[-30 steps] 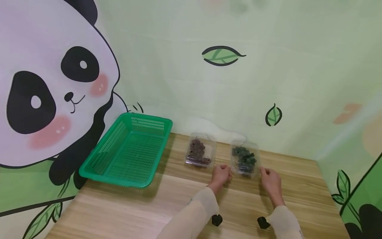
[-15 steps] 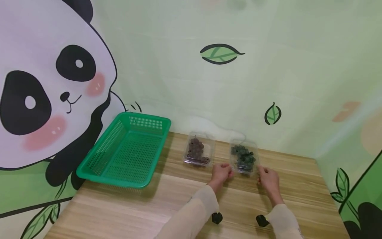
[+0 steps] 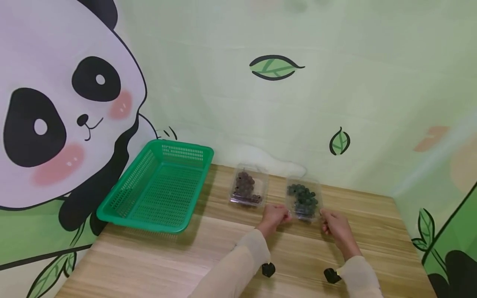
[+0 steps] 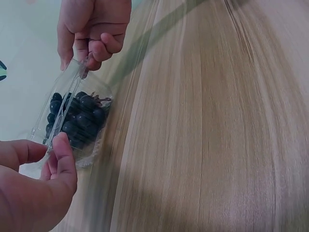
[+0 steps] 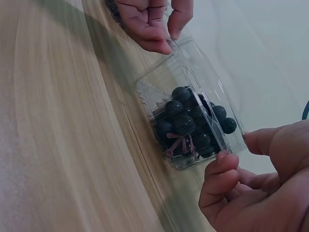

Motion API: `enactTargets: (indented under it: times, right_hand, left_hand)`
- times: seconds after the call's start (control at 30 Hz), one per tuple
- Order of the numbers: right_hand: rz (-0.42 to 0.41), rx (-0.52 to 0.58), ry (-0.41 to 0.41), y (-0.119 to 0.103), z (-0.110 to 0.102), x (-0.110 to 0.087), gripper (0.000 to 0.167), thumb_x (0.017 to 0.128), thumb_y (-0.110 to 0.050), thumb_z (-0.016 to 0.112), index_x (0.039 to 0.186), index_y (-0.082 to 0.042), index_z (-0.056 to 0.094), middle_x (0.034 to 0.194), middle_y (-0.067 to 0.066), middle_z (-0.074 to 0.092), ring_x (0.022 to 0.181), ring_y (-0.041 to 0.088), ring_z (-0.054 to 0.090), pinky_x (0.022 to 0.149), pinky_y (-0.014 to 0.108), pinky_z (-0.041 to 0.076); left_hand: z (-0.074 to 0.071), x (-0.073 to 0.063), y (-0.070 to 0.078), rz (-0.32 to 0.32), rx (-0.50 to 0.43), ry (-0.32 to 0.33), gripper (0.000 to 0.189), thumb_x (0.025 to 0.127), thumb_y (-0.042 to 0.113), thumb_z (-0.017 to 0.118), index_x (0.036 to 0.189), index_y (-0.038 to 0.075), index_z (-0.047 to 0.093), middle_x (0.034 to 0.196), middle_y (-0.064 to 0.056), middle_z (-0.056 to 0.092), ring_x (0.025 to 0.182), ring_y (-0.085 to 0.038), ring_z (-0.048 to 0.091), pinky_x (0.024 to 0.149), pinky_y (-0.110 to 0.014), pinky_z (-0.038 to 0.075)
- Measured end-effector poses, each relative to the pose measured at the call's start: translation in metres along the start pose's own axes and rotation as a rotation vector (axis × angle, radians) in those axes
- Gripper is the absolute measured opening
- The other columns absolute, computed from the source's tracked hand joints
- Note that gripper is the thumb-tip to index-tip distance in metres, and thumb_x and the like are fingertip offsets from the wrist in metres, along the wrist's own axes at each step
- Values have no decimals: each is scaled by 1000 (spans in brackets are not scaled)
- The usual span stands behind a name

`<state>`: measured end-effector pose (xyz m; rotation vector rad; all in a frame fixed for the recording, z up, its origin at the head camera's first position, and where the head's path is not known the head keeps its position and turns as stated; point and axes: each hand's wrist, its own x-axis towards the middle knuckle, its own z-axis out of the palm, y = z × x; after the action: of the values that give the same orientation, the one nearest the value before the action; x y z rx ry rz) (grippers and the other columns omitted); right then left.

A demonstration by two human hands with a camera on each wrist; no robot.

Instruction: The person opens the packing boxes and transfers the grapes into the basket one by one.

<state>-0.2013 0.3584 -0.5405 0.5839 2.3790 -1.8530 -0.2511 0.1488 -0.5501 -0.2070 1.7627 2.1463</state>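
A clear plastic clamshell box [image 3: 302, 198] of dark grapes [image 5: 186, 121] stands on the wooden table. My left hand [image 3: 275, 218] pinches the rim at its near left corner. At the near right corner, my right hand [image 3: 337, 227] grips the edge between thumb and fingers. In the right wrist view, the right thumb [image 5: 263, 141] touches the upper edge, while the fingertips [image 5: 223, 166] touch the rim below, with a gap between. Thumb and index finger of the left hand [image 4: 43, 179] meet the rim in the left wrist view. A pinkish stem shows among the grapes.
Left of it stands a second clear box [image 3: 262, 188] holding reddish-purple grapes [image 3: 244, 186]. Farther left sits a green plastic basket [image 3: 186, 221] with perforated walls. A wall with a panda and leaves printed on it [image 3: 223, 95] rises behind the table [image 3: 156, 260].
My right hand has shifted slightly, and its curled lower fingers show more. Both hands stay at the near corners of the dark-grape box. The other box and the basket have not moved.
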Motion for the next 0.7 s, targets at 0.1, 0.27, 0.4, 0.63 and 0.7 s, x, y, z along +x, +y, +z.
enactTargets:
  times: [0.1, 0.27, 0.4, 0.63, 0.7]
  right_hand:
    - [10, 4, -14, 0, 0, -2, 38, 110, -28, 51, 87, 0, 61, 68, 1, 54, 59, 10, 50, 53, 24, 44]
    - [17, 12, -25, -1, 2, -9, 38, 110, -26, 52, 82, -1, 62, 63, 0, 52, 57, 9, 48, 51, 23, 41]
    - [2, -7, -31, 0, 3, -15, 40, 110, -25, 51, 80, -1, 61, 60, 0, 51, 54, 10, 45, 49, 24, 38]
    - [-13, 3, -31, 6, 4, -24, 39, 109, -24, 52, 78, -1, 60, 59, 0, 50, 52, 9, 43, 48, 23, 37]
    - [-12, -4, -28, 7, 4, -25, 40, 109, -24, 52, 78, -1, 61, 58, 0, 50, 52, 9, 43, 48, 23, 37]
  left_hand:
    - [-3, -3, 2, -5, 18, -13, 11, 86, -12, 60, 89, -12, 71, 70, -4, 63, 59, -7, 63, 64, -24, 56]
    - [-6, -8, 1, -3, -5, -29, 10, 85, -12, 60, 86, -14, 69, 69, -5, 61, 56, -6, 61, 64, -23, 58]
    - [-8, -12, -1, -2, -6, -51, 14, 87, -13, 58, 76, -6, 65, 66, -3, 58, 57, -6, 59, 62, -21, 55]
    - [-10, -17, -5, 23, 5, -98, 10, 84, -16, 57, 81, -14, 65, 62, -3, 59, 53, -6, 57, 57, -18, 51]
    - [-11, -18, -6, 35, 6, -109, 11, 83, -17, 55, 78, -12, 64, 60, -2, 59, 52, -6, 57, 56, -16, 50]
